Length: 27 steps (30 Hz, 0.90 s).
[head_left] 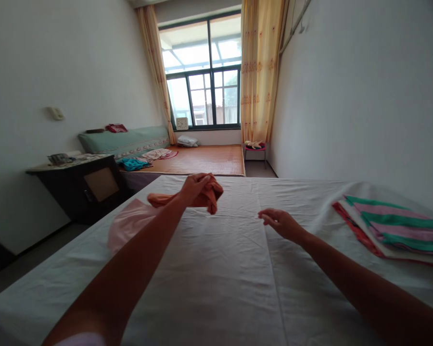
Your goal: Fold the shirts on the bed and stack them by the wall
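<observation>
My left hand (194, 188) is closed on a crumpled orange cloth (212, 194), which hangs just over the white sheet (231, 269). What kind of garment the cloth is, I cannot tell. Part of it stretches left behind my wrist, beside a pale pink cloth (132, 223) that my forearm partly covers. My right hand (278, 223) hovers above the sheet to the right, apart from the orange cloth. Its fingers are loosely bent and parted from the thumb, with nothing between them. On the far right lies a folded stack of cloths, topped by a green and pink striped one (407, 222).
Beyond the sheet's far edge is a low bed with a brown mat (209, 158), holding a teal cloth (134, 164) and other fabrics. A dark cabinet (97, 187) stands at left. A small stool (255, 148) is near the curtain, and a wall borders the right side.
</observation>
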Each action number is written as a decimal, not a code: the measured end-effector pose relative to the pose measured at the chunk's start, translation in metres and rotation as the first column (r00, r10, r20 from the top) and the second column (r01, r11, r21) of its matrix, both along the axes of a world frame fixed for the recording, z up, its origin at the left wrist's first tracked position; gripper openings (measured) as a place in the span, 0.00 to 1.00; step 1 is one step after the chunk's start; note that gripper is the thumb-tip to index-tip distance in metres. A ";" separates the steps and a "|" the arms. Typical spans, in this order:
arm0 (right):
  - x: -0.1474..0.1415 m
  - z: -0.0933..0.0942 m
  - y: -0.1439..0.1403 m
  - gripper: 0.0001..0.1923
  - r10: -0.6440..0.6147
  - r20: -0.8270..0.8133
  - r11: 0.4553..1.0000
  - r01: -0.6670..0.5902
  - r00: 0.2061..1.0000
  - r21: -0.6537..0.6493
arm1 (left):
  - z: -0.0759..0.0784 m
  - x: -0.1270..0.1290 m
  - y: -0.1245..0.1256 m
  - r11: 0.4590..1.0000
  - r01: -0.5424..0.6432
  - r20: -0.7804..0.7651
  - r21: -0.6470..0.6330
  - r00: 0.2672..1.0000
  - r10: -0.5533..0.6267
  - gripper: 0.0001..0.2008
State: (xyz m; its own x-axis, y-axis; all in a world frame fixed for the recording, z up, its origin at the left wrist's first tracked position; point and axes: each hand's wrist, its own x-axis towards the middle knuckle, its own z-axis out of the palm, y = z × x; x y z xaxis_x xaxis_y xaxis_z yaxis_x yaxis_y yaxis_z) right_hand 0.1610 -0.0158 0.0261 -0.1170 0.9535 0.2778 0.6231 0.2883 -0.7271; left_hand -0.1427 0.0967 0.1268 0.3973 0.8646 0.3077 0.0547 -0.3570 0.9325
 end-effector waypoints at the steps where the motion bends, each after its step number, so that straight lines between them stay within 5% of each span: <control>1: 0.002 -0.001 0.001 0.18 -0.040 -0.124 0.999 0.038 0.991 -0.019 | -0.001 0.025 -0.004 0.999 0.041 0.053 0.013 0.998 -0.042 0.22; 5: 0.026 -0.012 0.004 0.26 -0.257 -0.486 0.962 0.267 0.836 -0.050 | -0.014 0.091 -0.010 0.976 0.192 0.137 -0.102 0.975 -0.177 0.25; 8: 0.049 -0.019 0.003 0.27 -0.352 -0.507 0.921 0.388 0.787 -0.037 | -0.034 0.099 0.000 0.986 0.165 -0.052 0.022 0.985 -0.163 0.20; 11: 0.063 -0.013 -0.002 0.25 -0.209 -0.371 0.976 0.217 0.905 -0.023 | -0.057 0.080 0.012 0.930 0.270 -0.442 0.249 0.886 -0.138 0.13; 15: 0.066 -0.005 -0.008 0.29 0.173 -0.039 0.985 -0.174 0.984 -0.016 | -0.084 0.050 0.017 0.805 0.451 -0.766 0.387 0.643 0.008 0.23; 18: 0.063 -0.011 -0.005 0.20 0.063 0.087 0.996 -0.068 0.994 0.058 | -0.095 0.042 0.018 0.816 0.297 -0.765 0.495 0.594 0.248 0.21; 20: 0.062 -0.015 -0.002 0.10 -0.063 0.049 0.994 0.058 0.997 0.096 | -0.094 0.042 0.020 0.815 0.226 -0.731 0.533 0.608 0.310 0.14; 23: 0.063 -0.008 -0.003 0.09 -0.055 -0.185 0.997 0.064 0.981 0.043 | -0.078 0.042 0.024 0.879 0.161 -0.663 0.450 0.719 0.208 0.11; 27: 0.069 0.009 -0.003 0.15 -0.111 -0.627 0.993 0.056 0.771 -0.107 | -0.054 0.039 0.029 0.993 0.026 -0.310 0.119 0.951 0.012 0.16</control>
State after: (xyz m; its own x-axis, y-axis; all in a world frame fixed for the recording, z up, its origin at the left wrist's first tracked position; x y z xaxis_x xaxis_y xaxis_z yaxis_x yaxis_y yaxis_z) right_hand 0.2297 -0.0189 0.0346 0.1390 0.9728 0.1853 0.0355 0.1821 -0.9826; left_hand -0.1032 0.1258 0.0732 0.4951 0.8259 0.2698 0.3307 -0.4663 0.8205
